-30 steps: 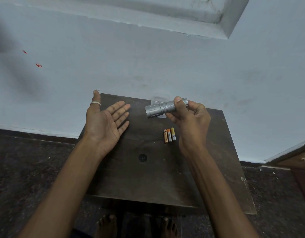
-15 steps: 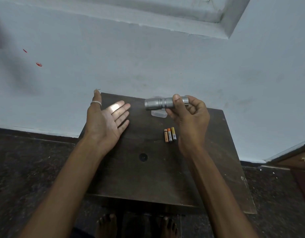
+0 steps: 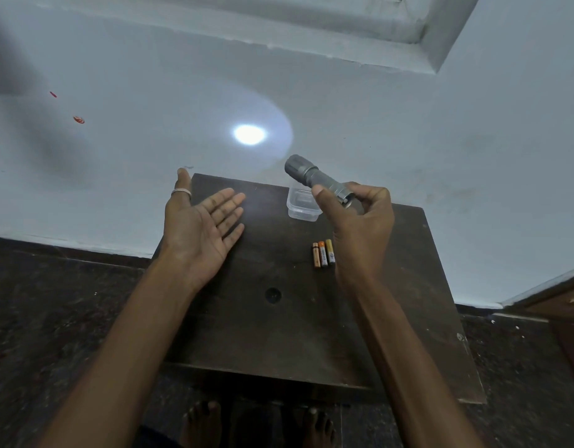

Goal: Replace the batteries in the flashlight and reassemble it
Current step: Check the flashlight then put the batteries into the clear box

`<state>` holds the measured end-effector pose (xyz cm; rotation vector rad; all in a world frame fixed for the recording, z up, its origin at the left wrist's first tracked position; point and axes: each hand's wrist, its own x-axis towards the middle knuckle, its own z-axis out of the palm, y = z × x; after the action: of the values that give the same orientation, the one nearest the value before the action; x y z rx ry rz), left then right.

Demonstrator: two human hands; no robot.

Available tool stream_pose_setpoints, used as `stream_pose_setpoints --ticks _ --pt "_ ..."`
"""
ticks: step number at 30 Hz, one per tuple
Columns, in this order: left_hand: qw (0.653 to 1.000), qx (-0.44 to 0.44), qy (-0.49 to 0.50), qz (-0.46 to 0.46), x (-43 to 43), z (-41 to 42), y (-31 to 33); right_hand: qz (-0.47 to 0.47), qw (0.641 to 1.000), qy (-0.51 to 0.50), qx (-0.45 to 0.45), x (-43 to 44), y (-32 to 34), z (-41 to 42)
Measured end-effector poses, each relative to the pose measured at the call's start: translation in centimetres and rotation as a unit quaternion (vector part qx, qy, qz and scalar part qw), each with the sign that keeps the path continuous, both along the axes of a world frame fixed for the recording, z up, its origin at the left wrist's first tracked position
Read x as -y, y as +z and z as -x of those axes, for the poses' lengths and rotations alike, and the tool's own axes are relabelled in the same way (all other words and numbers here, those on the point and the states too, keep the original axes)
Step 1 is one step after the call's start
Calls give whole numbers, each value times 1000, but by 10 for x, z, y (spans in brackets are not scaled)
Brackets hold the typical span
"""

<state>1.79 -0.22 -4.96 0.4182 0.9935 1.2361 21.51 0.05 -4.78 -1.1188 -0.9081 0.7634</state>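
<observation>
My right hand [image 3: 360, 227] grips the tail end of a silver flashlight [image 3: 308, 174], held above the far side of the dark wooden table [image 3: 279, 334]. Its head points up and left at the wall, where a bright light spot [image 3: 249, 134] shows. My left hand [image 3: 200, 227] hovers open, palm up, over the table's left part, holding nothing; a ring sits on its thumb. Three small batteries [image 3: 323, 253] lie side by side on the table, just left of my right wrist.
A small clear plastic container [image 3: 300, 206] stands on the table's far side, under the flashlight. The white wall [image 3: 408, 140] rises right behind the table. My bare feet [image 3: 260, 425] show on the dark floor below the near edge. A wooden piece [image 3: 563, 305] lies at the right.
The flashlight's head has swung from pointing left at my left palm to pointing up at the wall, where its beam now lands. My left hand has stayed open.
</observation>
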Motion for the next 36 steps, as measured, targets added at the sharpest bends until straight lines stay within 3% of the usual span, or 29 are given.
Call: stream_pose_setpoints --ticks 25,36 --pt "1000 10 4 1 -1 3 0 -9 998 21 61 -1 5 -10" --pt "1000 23 -7 3 -3 -3 -1 51 990 48 -123 -1 5 -5"
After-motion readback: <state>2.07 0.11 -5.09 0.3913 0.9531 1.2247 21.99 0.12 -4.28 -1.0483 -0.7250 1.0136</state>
